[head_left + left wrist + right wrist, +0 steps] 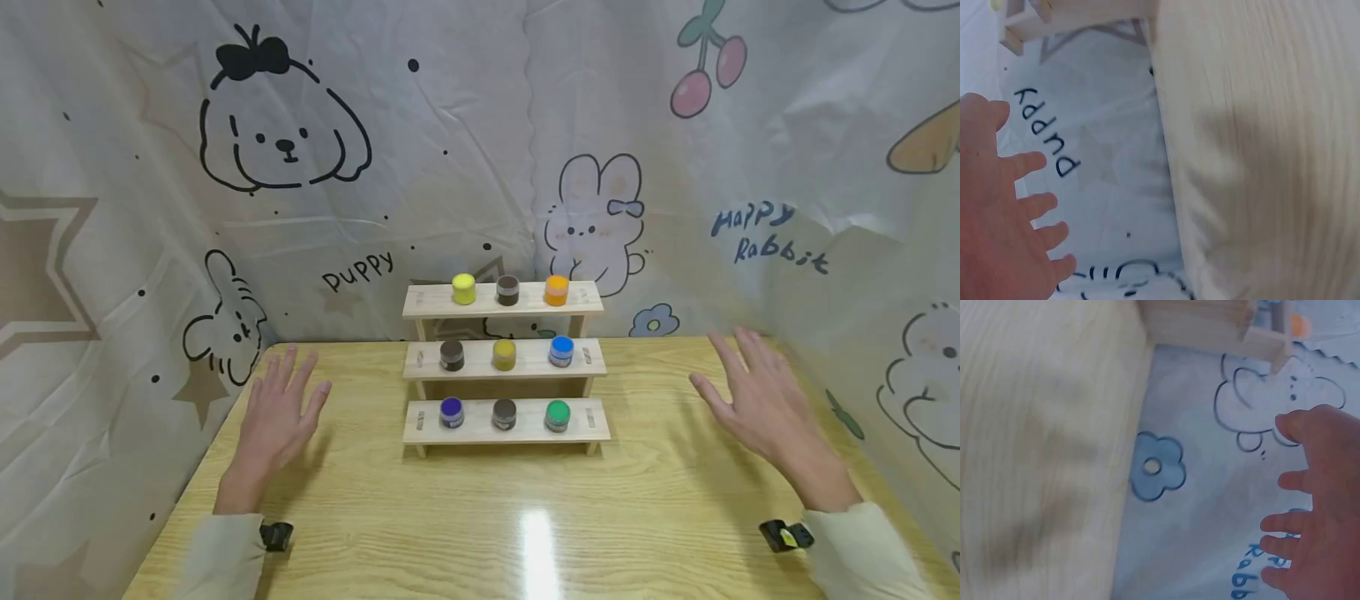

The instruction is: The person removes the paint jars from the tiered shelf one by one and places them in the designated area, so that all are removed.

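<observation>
A three-tier wooden rack (pixel 480 431) stands at the middle back of the table, with small round paint jars on each step. On top are a yellow jar (pixel 464 289), a dark brown one and an orange jar (pixel 557 291). The middle step bears a dark jar, a mustard jar (pixel 504 355) and a blue jar (pixel 561 352). Below sit a purple jar (pixel 452 412), a dark grey jar (pixel 505 414) and a green jar (pixel 557 416). My left hand (pixel 276 412) hovers left of the rack, fingers spread, holding nothing. To its right, my right hand (pixel 765 400) is likewise spread and free of any object.
The light wooden table (pixel 465 517) has a bright reflection near its front. A pale cloth curtain (pixel 450 167) with cartoon drawings hangs behind and along both sides. Dark straps with small devices (pixel 786 535) sit at both wrists.
</observation>
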The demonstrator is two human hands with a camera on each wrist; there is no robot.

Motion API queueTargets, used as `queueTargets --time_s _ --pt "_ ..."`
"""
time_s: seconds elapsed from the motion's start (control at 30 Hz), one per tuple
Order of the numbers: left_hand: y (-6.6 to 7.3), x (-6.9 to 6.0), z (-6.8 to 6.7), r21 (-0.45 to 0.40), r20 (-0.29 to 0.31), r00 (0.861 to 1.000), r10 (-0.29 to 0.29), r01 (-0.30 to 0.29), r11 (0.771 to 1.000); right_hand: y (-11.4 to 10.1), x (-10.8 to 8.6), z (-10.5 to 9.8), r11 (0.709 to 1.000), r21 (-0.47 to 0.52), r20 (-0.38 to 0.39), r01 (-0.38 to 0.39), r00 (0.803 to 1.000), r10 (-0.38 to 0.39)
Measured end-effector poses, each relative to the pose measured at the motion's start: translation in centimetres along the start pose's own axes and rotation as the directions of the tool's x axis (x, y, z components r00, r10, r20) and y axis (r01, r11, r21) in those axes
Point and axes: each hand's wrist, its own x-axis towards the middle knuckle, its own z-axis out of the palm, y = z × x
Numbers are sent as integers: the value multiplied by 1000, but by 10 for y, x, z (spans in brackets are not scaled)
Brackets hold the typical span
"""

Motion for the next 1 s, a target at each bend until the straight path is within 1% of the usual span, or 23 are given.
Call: queueTargets --time_s 0.1,0.13,0.27,0.37,0.43,0.5,0.57,0.6,0.67,0.73,0.77,0.83,0.93,1.0 --pt "12 -3 7 -79 -6 1000 -7 6 997 -11 6 -3 996 85 -34 13 999 -10" --pt "16 -4 10 -105 -8 1000 -11 10 994 -15 9 -4 991 129 -42 16 999 -10" --pt "32 -9 24 -211 -9 1000 -28 25 977 -31 21 -6 960 276 -93 36 996 -10" --pt "42 -13 34 -300 13 999 -36 39 953 -43 32 -6 932 355 -146 68 989 -17" --pt "48 -15 40 -355 30 999 -32 41 934 -51 39 -4 914 399 -167 78 986 -11" --pt "53 -16 45 -419 50 998 -27 46 907 -59 47 -3 893 444 -177 75 984 6" --pt "58 -17 49 -506 76 997 -20 55 861 -67 55 -1 862 502 -179 70 983 25" --pt "60 -17 51 -555 97 995 -19 70 829 -70 59 0 842 534 -179 70 983 32" --pt "64 -18 56 -654 148 989 -23 115 747 -77 67 2 801 594 -177 72 983 43" --pt "68 -19 60 -729 198 980 -32 170 663 -83 75 5 759 647 -175 77 983 50" --pt "71 -20 62 -752 221 975 -37 194 630 -87 80 6 741 666 -178 82 983 51" --pt "75 -21 66 -787 251 967 -38 227 574 -93 88 8 710 699 -183 90 982 56" --pt "79 -21 72 -821 276 960 -48 261 508 -100 102 13 659 745 -192 103 979 64" --pt "81 -21 76 -831 293 954 -67 288 476 -103 109 17 627 773 -186 98 980 76"
